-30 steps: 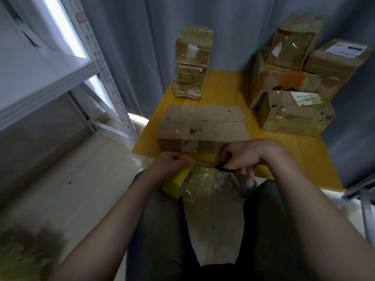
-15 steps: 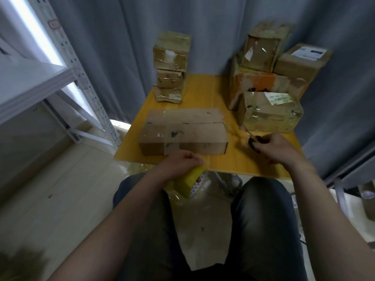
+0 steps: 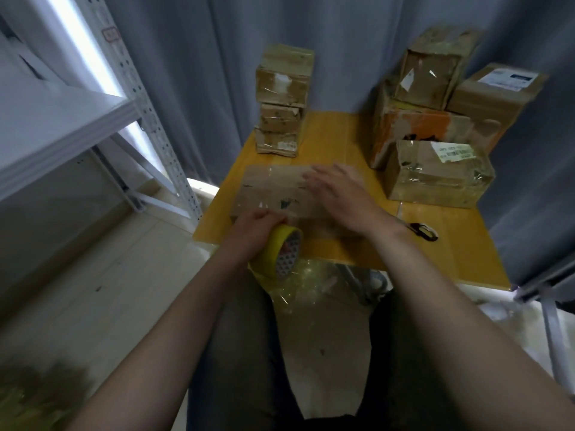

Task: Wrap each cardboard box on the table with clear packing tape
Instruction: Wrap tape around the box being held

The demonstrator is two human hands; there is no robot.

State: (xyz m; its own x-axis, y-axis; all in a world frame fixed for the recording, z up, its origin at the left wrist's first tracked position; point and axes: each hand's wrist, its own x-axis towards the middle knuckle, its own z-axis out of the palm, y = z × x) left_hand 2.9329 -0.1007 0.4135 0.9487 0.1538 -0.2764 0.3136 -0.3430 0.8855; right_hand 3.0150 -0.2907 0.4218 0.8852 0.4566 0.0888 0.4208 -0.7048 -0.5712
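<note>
A flat brown cardboard box (image 3: 273,189) lies near the front of the yellow table (image 3: 342,138). My left hand (image 3: 259,223) grips a yellow-cored roll of clear tape (image 3: 281,251) at the box's near left edge, over the table's rim. My right hand (image 3: 339,194) lies flat on top of the box with its fingers straight, pointing left. Black-handled scissors (image 3: 421,231) lie on the table right of my right wrist.
Three small boxes (image 3: 283,101) are stacked at the back left of the table. Several larger taped boxes (image 3: 438,175) crowd the back right. A white metal shelf (image 3: 62,126) stands to the left, grey curtains behind. Crumpled clear film (image 3: 308,275) lies under the table edge.
My right hand put the scissors down on the table at the right and moved onto the top of the flat box. My left hand kept hold of the tape roll.
</note>
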